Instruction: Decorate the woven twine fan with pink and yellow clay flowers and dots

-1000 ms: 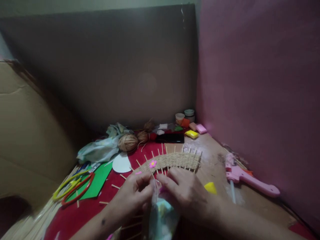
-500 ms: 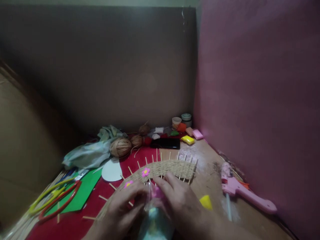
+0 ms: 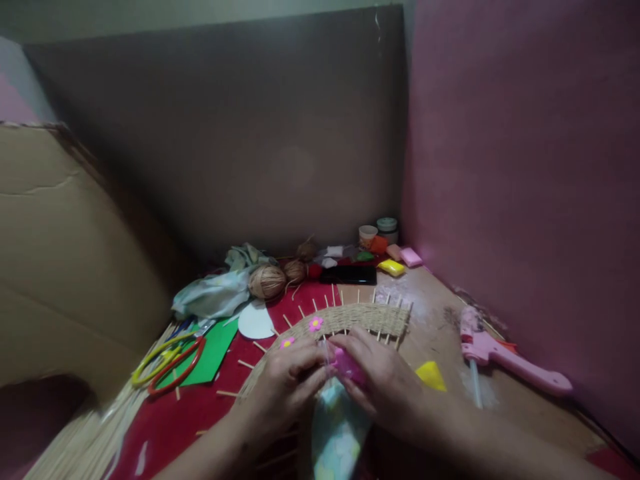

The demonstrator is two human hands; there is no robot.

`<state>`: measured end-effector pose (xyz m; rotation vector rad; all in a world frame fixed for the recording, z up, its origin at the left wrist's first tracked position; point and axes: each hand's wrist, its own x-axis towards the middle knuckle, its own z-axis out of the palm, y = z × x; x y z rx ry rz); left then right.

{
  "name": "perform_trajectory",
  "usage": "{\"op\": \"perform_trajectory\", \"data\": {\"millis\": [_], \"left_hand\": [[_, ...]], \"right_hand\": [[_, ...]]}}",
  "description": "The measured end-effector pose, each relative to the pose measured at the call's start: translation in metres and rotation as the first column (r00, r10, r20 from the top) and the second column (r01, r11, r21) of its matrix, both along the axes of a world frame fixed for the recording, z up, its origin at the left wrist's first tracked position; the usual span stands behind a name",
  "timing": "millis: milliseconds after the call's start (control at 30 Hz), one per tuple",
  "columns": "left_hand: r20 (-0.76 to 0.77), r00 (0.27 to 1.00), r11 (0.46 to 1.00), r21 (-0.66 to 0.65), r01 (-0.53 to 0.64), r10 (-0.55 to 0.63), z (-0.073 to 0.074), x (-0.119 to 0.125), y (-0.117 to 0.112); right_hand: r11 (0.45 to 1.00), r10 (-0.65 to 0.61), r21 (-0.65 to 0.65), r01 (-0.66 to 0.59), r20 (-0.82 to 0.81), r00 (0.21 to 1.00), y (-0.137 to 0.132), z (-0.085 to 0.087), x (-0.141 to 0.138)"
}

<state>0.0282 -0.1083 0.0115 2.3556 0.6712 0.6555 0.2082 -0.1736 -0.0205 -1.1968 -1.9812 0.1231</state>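
My right hand [image 3: 383, 377] is closed around a bright pink packet [image 3: 347, 366] that looks like soft modelling clay in clear plastic. At the packet's left end, my left hand [image 3: 295, 377] pinches the clear wrapper [image 3: 327, 352]. Just beyond both hands lies a curved woven piece [image 3: 363, 319] of tan cord on thin sticks that poke out along its edges. Two pink flowers with yellow centres, an upper one [image 3: 315, 324] and a lower one [image 3: 287, 343], sit on its left half. Light blue patterned cloth [image 3: 340, 427] shows below the hands.
A pink glue gun [image 3: 510, 360] lies at right near a yellow piece [image 3: 431, 375]. Scissors [image 3: 177, 363] rest on green sheet [image 3: 215, 353] at left. Behind are twine balls [image 3: 267, 281], a phone [image 3: 350, 275] and a yellow packet [image 3: 391, 267]. Cardboard [image 3: 60, 253] stands at left.
The view has shifted, so everything on the table sits farther right and slightly higher. More of the pink packet now shows between my hands, which stay close together on it and its wrapper.
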Motion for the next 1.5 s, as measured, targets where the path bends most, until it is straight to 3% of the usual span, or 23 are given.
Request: {"op": "perform_trajectory", "data": {"millis": [233,333,400,533,767,833,867,900,933,967,1033,1067,1100,1167,1333,1500], "left_hand": [[-0.003,1.0,0.982,-0.187,-0.012,0.012,0.001,0.007,-0.003],[0.019,1.0,0.925,-0.38,-0.006,0.015,0.003,0.01,-0.002],[0.024,0.999,0.901,-0.434,-0.02,0.034,0.004,0.011,-0.001],[0.022,0.999,0.938,-0.344,-0.034,0.045,0.007,0.011,-0.001],[-0.07,0.995,0.997,-0.039,0.064,-0.066,0.011,0.007,-0.01],[-0.058,0.996,0.997,-0.053,0.059,-0.062,0.013,0.006,-0.012],[-0.043,0.998,0.992,-0.12,0.039,-0.045,0.014,0.005,-0.011],[-0.025,0.999,0.971,-0.24,0.017,-0.024,0.015,0.003,-0.01],[-0.002,1.0,0.913,-0.408,0.007,-0.008,0.015,0.002,-0.007],[0.03,1.0,0.804,-0.595,0.02,-0.002,0.016,0.001,-0.004],[0.154,0.988,0.477,-0.868,0.135,0.001,0.015,-0.001,0.003],[0.233,0.973,0.354,-0.91,0.214,0.009,0.015,-0.002,0.007],[0.289,0.957,0.284,-0.92,0.268,0.031,0.014,-0.002,0.01],[0.335,0.937,0.256,-0.918,0.302,0.096,0.012,-0.002,0.014],[0.283,0.926,0.328,-0.924,0.195,0.249,0.008,0.002,0.017],[0.303,0.921,0.282,-0.931,0.232,0.244,0.01,0.004,0.015]], "right_hand": [[0.971,-0.109,0.224,0.08,0.124,0.986,-0.002,0.008,-0.001],[0.962,-0.14,0.257,0.091,0.178,0.974,-0.002,0.011,0.0],[0.969,-0.135,0.231,0.091,0.183,0.974,-0.001,0.011,0.001],[0.981,-0.124,0.172,0.091,0.192,0.974,-0.001,0.01,0.002],[0.961,-0.181,0.255,0.111,0.272,0.945,-0.006,0.006,-0.007],[0.959,-0.159,0.268,0.087,0.259,0.953,-0.008,0.006,-0.009],[0.959,-0.147,0.272,0.077,0.247,0.958,-0.008,0.006,-0.009],[0.959,-0.132,0.275,0.065,0.232,0.964,-0.009,0.008,-0.009],[0.959,-0.118,0.278,0.054,0.217,0.969,-0.01,0.009,-0.009],[0.958,-0.106,0.284,0.045,0.204,0.973,-0.01,0.011,-0.009],[0.954,-0.103,0.295,0.044,0.188,0.977,-0.011,0.015,-0.007],[0.951,-0.114,0.303,0.054,0.184,0.976,-0.011,0.016,-0.006],[0.949,-0.129,0.309,0.068,0.181,0.975,-0.01,0.016,-0.005],[0.949,-0.141,0.304,0.082,0.18,0.974,-0.009,0.016,-0.002],[0.958,-0.134,0.278,0.075,0.198,0.971,-0.008,0.013,0.002],[0.961,-0.134,0.266,0.079,0.195,0.972,-0.009,0.014,0.003]]}}
